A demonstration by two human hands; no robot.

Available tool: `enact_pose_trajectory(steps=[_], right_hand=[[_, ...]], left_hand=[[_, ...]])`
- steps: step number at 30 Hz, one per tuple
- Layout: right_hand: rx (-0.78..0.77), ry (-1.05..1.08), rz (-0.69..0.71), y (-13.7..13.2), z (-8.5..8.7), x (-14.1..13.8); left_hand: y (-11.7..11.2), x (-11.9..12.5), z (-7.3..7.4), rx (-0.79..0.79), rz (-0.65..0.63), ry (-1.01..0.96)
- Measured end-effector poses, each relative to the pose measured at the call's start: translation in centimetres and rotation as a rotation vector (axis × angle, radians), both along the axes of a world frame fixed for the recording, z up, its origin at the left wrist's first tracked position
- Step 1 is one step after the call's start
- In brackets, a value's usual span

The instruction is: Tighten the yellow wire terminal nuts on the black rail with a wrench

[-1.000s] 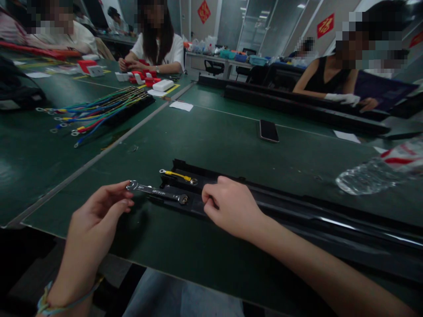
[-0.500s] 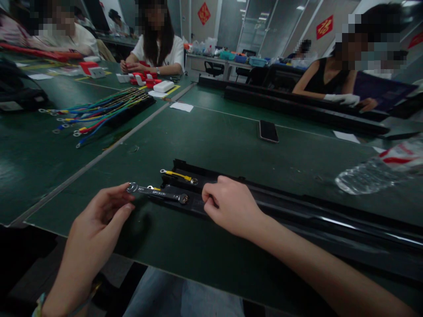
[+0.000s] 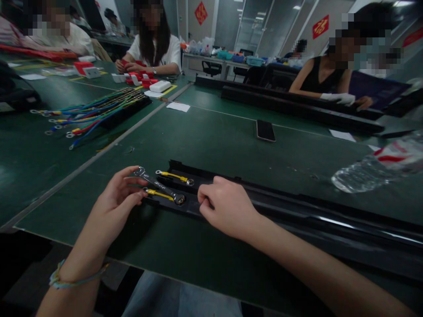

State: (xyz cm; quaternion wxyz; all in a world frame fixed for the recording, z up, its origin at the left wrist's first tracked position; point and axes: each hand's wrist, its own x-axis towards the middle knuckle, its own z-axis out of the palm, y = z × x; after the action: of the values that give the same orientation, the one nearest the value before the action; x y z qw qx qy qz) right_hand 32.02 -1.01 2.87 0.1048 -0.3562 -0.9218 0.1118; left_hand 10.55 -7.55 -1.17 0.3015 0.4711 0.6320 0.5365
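Note:
My left hand [image 3: 117, 198] is curled at the free end of a double-ended metal wrench [image 3: 160, 185], its fingers against that end. Its thumb sits lower, by the ring terminal of a yellow wire [image 3: 160, 194]. The wrench's other end is around a fastener in a long black channel [image 3: 280, 198]. A second yellow wire [image 3: 175, 176] lies in the farther groove, one end at another fastener. My right hand [image 3: 228, 207] is closed and rests over the channel, right of the wrench; what its fingers hold, if anything, is hidden.
Beyond the channel lies a phone [image 3: 265, 130]; a plastic bottle [image 3: 373, 165] lies at right. Coloured cables with ring terminals [image 3: 99, 110] are at left. More black channels [image 3: 297, 105] lie across the table. Co-workers sit opposite, one with red and white parts [image 3: 140, 79].
The wrench's free end has swung away from me, around the fastener, with my left hand following. More of the nearer yellow wire shows. My right hand stays on the channel.

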Motion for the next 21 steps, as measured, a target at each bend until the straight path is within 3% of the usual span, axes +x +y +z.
enact_pose_trajectory(steps=[5,13,21], right_hand=[[-0.001,0.012,-0.003,0.0,-0.1,0.0],[0.018,0.014,0.009,0.0,0.0,0.2],[0.023,-0.011,0.002,0.0,0.0,0.1]], left_hand=[[-0.4,-0.1,-0.2,0.006,0.020,0.012],[-2.3,0.2,-0.8,0.022,0.153,-0.014],[-4.2,0.2,-1.1,-0.055,0.154,0.111]])
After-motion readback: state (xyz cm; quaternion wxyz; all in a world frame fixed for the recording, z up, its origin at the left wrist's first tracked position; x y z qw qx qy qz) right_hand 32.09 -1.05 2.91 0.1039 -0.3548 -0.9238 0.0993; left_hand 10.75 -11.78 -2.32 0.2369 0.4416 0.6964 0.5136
